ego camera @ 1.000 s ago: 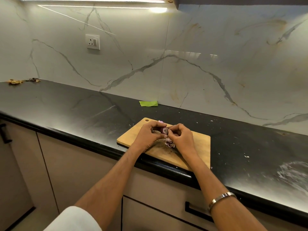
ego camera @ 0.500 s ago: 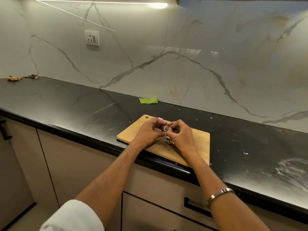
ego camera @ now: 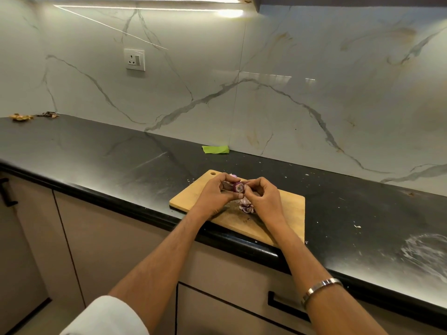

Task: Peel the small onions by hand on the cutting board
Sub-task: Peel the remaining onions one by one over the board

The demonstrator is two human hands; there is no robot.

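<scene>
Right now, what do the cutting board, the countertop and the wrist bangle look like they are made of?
Cutting board: looks like wood or bamboo, matte tan, with a hanging hole at one corner. Countertop: seemingly polished black stone, going by pale veins and glossy reflections of the light; a laminate cannot be excluded. Bangle: apparently metal, silvery with a bright sheen.

left hand [ego camera: 217, 193] and right hand [ego camera: 264, 198] together, fingers [ego camera: 251, 183] curled, pinching
</scene>
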